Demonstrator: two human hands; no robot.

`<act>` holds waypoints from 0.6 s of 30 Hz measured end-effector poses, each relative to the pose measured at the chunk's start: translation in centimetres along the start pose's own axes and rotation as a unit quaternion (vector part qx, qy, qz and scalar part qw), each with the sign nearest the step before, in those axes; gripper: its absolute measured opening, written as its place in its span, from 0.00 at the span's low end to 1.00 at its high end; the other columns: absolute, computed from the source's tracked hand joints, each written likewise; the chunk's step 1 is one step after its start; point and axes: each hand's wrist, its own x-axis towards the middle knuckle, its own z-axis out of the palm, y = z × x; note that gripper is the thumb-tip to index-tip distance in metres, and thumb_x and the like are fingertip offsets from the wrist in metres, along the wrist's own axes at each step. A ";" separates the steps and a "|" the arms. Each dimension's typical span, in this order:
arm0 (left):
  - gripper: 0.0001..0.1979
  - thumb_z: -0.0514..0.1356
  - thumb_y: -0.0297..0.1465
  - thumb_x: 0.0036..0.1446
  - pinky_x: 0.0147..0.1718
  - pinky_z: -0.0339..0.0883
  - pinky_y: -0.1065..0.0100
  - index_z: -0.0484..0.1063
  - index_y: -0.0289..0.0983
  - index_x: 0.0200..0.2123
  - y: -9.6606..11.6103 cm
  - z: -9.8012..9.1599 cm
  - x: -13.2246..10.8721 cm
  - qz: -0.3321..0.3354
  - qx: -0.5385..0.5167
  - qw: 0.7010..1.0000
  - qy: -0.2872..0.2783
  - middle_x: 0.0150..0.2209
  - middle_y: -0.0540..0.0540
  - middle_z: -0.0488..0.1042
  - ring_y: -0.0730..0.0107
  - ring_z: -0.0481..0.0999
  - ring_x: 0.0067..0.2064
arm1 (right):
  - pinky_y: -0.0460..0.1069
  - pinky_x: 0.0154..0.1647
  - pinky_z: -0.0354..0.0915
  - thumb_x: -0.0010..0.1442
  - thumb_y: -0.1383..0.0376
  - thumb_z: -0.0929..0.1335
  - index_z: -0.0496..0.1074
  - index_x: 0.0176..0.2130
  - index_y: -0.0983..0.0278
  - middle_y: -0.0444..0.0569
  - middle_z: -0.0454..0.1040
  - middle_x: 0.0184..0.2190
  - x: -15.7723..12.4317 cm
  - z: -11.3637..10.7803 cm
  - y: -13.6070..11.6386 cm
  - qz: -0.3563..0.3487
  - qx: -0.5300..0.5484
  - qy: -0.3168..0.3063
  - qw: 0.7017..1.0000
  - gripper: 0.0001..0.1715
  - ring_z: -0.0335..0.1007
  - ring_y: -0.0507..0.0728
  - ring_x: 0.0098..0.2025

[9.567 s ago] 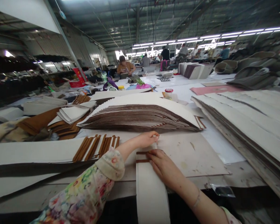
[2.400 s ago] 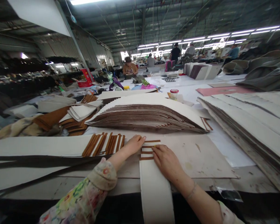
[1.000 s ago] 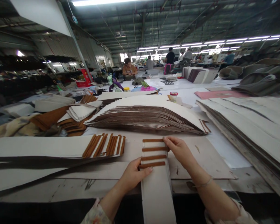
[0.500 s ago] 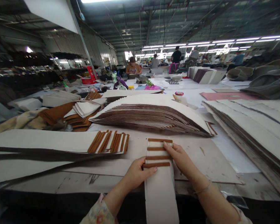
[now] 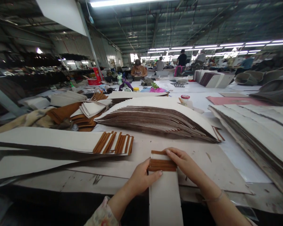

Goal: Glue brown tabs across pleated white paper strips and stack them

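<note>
A stack of long cream strips [image 5: 165,196] hangs over the near table edge, with brown folded ends [image 5: 163,164] at the top. Several of those ends lie close together, and one sits farther up beyond a cream gap. My left hand [image 5: 140,177] is closed on the stack's left side, thumb across the top just below the brown bands. My right hand [image 5: 185,161] is closed at the upper right corner, thumb and finger pinching near the topmost brown end. The fingers beneath the stack are hidden.
Another pile of cream strips with brown ends [image 5: 113,142] lies at left. A tall bowed stack of cream pieces with dark edges [image 5: 153,117] rises ahead. More layered sheets [image 5: 257,128] are at right. A person [image 5: 139,69] sits across the table.
The lower brown ends have drawn together into a tight group; before, they were spaced apart. The stack and both hands sit slightly lower in view. The whole scene has shifted a little right.
</note>
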 end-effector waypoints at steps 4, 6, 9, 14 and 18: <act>0.27 0.61 0.30 0.49 0.46 0.63 0.66 0.58 0.35 0.53 -0.4 -0.1 -0.2 -0.012 0.008 1.000 0.012 0.47 0.45 0.70 0.64 0.70 0.46 | 0.51 0.49 0.60 0.56 0.53 0.63 0.66 0.46 0.64 0.49 0.71 0.43 -1.6 0.6 0.4 -0.003 0.021 -0.137 0.990 0.23 0.65 0.57 0.46; 0.29 0.61 0.31 0.49 0.46 0.63 0.65 0.56 0.35 0.54 -0.5 -0.2 -0.2 -0.025 0.016 1.000 0.004 0.46 0.44 0.70 0.63 0.70 0.46 | 0.51 0.52 0.58 0.53 0.56 0.66 0.61 0.51 0.63 0.50 0.67 0.49 -2.3 0.6 0.5 -0.003 0.017 -0.162 0.987 0.28 0.62 0.57 0.50; 0.30 0.61 0.32 0.49 0.47 0.62 0.63 0.55 0.35 0.54 -0.3 -0.4 0.0 -0.030 0.000 1.000 -0.004 0.46 0.42 0.70 0.61 0.69 0.47 | 0.52 0.55 0.56 0.52 0.58 0.67 0.60 0.52 0.62 0.50 0.64 0.52 -3.1 0.7 0.7 0.001 -0.008 -0.135 0.991 0.29 0.58 0.58 0.54; 0.30 0.63 0.38 0.47 0.47 0.62 0.62 0.59 0.33 0.52 0.6 0.3 -1.0 0.000 -0.123 0.991 -0.055 0.47 0.41 0.69 0.57 0.68 0.49 | 0.52 0.52 0.60 0.54 0.57 0.65 0.63 0.48 0.62 0.51 0.68 0.47 -3.7 -0.4 -1.0 -0.039 -0.039 -0.021 0.998 0.22 0.64 0.57 0.49; 0.34 0.64 0.41 0.44 0.44 0.63 0.62 0.60 0.33 0.52 0.9 2.3 -3.1 -0.030 -0.189 0.977 -0.097 0.46 0.40 0.70 0.56 0.69 0.47 | 0.50 0.41 0.68 0.50 0.55 0.68 0.66 0.44 0.59 0.50 0.72 0.40 -4.6 -3.0 -4.5 -0.076 -0.068 0.127 0.987 0.22 0.69 0.58 0.41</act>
